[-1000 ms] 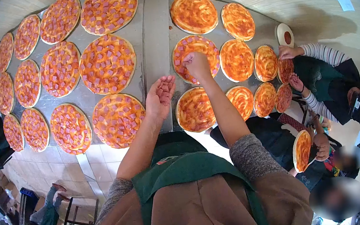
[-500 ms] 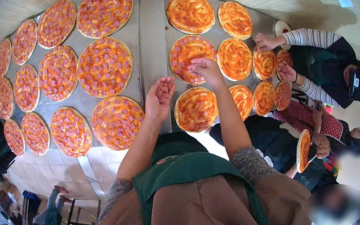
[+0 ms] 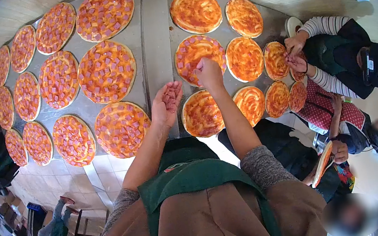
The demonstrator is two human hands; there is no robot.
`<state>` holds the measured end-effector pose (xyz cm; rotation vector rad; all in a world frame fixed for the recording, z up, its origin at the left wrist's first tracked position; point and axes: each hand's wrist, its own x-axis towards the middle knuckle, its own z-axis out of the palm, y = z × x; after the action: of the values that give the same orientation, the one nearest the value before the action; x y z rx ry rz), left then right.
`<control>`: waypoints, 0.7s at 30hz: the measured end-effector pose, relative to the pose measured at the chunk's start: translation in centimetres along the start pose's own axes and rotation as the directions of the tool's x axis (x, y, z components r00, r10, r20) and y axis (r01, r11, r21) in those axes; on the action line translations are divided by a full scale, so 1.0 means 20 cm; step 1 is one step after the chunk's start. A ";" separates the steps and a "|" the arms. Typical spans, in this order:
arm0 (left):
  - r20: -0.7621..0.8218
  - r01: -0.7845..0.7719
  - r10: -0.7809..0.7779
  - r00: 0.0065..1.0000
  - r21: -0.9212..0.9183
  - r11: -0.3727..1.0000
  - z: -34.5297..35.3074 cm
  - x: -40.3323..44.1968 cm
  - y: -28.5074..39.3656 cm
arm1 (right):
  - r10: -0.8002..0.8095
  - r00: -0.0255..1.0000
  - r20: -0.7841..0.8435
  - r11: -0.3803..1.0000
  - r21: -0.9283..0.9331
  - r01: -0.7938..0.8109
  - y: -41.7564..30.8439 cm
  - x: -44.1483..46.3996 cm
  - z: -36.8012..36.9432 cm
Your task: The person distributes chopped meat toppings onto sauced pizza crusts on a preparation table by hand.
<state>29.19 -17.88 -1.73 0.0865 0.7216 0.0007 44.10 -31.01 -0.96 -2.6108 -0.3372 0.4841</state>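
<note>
My left hand (image 3: 167, 104) is palm up with its fingers curled round a small heap of pink meat cubes (image 3: 171, 96), near the table's middle strip. Over the lower part of a partly topped pizza (image 3: 189, 52) is my right hand (image 3: 208, 73), its fingers closed; whatever they hold is hidden. Meat cubes lie mostly along that pizza's edge, with sauce bare in its centre. Just below it sits a sauced pizza (image 3: 202, 113). To the left of my left hand lies a pizza covered with cubes (image 3: 123, 129).
Rows of cube-topped pizzas (image 3: 106, 71) fill the left tray. Several sauced pizzas (image 3: 244, 59) lie right. A co-worker in striped sleeves (image 3: 330, 25) works at the table's right end. Below, another person's hand (image 3: 339, 151) is at a tilted pizza (image 3: 322, 164). More people are at lower left.
My right hand's fingers have drawn together over the same pizza. The co-worker's hands have come together. The pizza at lower right has tilted more edge-on. The view has shifted slightly.
</note>
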 end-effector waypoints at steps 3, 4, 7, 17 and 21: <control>-0.011 -0.009 0.008 1.000 -0.014 1.000 0.00 -0.01 0.00 | 0.041 0.999 -0.036 0.985 0.170 -0.034 0.01 -0.02 -0.03; -0.013 -0.013 0.013 1.000 -0.009 1.000 0.00 -0.01 0.00 | 0.060 0.997 -0.044 0.963 0.266 -0.046 0.04 -0.03 -0.05; -0.028 -0.015 0.015 1.000 0.002 1.000 0.01 -0.02 0.01 | 0.081 0.959 0.270 0.527 0.805 -0.272 0.20 -0.04 -0.05; -0.029 -0.001 0.001 1.000 0.000 1.000 0.03 -0.02 0.00 | 0.144 0.932 0.332 0.725 0.606 -0.328 0.22 -0.09 -0.08; -0.029 0.008 -0.008 1.000 -0.002 1.000 0.02 -0.01 0.00 | 0.070 0.984 0.164 0.937 0.328 -0.122 0.28 -0.04 0.00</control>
<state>29.20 -17.97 -1.28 0.0822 0.7510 -0.0050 44.14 -36.10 -3.44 -2.2691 -0.1569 0.7086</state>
